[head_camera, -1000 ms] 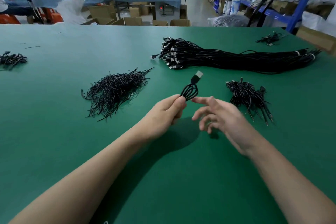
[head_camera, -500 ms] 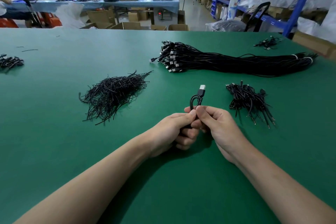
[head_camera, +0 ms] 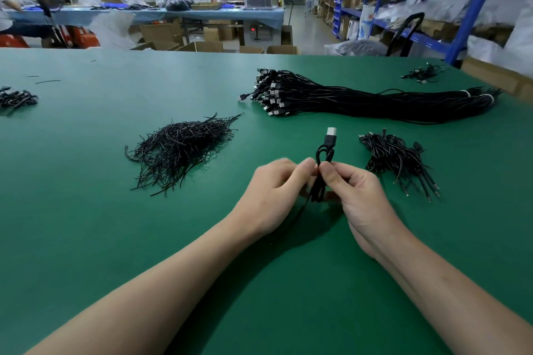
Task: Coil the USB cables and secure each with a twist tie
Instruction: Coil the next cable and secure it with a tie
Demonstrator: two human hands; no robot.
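- Since a second ago the right hand (head_camera: 357, 193) has closed in from open air, and it now pinches the coiled USB cable (head_camera: 320, 184) between thumb and forefinger.
- Opposite it, the left hand (head_camera: 277, 190) pinches the same coil with its fingers curled; the fingertips of both hands almost meet.
- Held upright over the green table (head_camera: 86, 239), the coil has its silver USB plug (head_camera: 331, 132) pointing away from the person.
- Left of the hands lies a pile of black twist ties (head_camera: 184, 147); near the right hand lies a heap of finished coils (head_camera: 395, 158).
- Farther back, a long bundle of uncoiled cables (head_camera: 360, 98) stretches toward the right.
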